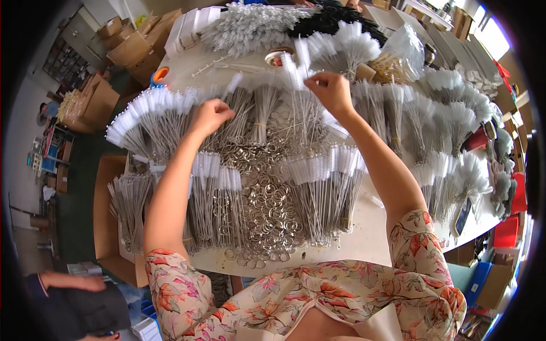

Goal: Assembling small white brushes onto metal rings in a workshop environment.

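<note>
Bundles of thin wire-handled tube brushes with white bristle heads [307,166] cover the worktable. My right hand [331,94] is raised over the far middle bundles, its thumb and fingers pinched at a white-headed tube brush [302,54] that stands above the others. To the left, my left hand [211,117] is closed with the fingertips together over the far-left brushes [151,116]. What it holds, if anything, is too small to make out. A blurred brush head [233,83] rises just beyond it. Between my forearms lies a heap of metal rings [267,207].
Farther back lie a pile of grey-white brushes [250,28], black brushes [335,25] and a clear plastic bag [405,48]. An orange and blue tape roll [160,77] sits at the far left. Cardboard boxes [91,105] stand left of the table; another person [79,301] is at lower left.
</note>
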{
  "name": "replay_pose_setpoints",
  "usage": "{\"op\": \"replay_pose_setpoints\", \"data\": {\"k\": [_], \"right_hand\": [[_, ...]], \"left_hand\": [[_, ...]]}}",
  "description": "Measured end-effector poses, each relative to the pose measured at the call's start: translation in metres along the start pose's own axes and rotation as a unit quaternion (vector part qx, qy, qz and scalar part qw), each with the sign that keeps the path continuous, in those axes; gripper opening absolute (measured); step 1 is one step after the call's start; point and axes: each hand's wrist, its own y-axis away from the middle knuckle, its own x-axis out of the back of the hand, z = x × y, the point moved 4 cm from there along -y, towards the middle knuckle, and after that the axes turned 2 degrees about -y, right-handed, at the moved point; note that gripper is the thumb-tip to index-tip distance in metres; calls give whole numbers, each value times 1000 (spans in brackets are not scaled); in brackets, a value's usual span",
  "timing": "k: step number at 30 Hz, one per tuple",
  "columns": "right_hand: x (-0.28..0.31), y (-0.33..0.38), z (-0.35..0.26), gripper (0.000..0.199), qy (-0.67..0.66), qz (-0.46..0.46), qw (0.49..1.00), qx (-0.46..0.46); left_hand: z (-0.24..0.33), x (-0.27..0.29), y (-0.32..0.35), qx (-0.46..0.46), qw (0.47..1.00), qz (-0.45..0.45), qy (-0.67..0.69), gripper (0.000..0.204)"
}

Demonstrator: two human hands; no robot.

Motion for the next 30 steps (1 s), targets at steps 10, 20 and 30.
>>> {"op": "replay_pose_setpoints", "data": {"k": [10, 20, 30], "right_hand": [[172, -6, 81, 18, -32, 71, 996, -42], [122, 36, 120, 19, 374, -56, 911, -164], [140, 30, 116, 18, 302, 10, 938, -168]], "left_hand": [[-4, -18, -7, -12, 992, -1, -124, 18], [85, 24, 39, 38, 841, 201, 501, 12], [143, -9, 152, 86, 814, 213, 533, 19]]}}
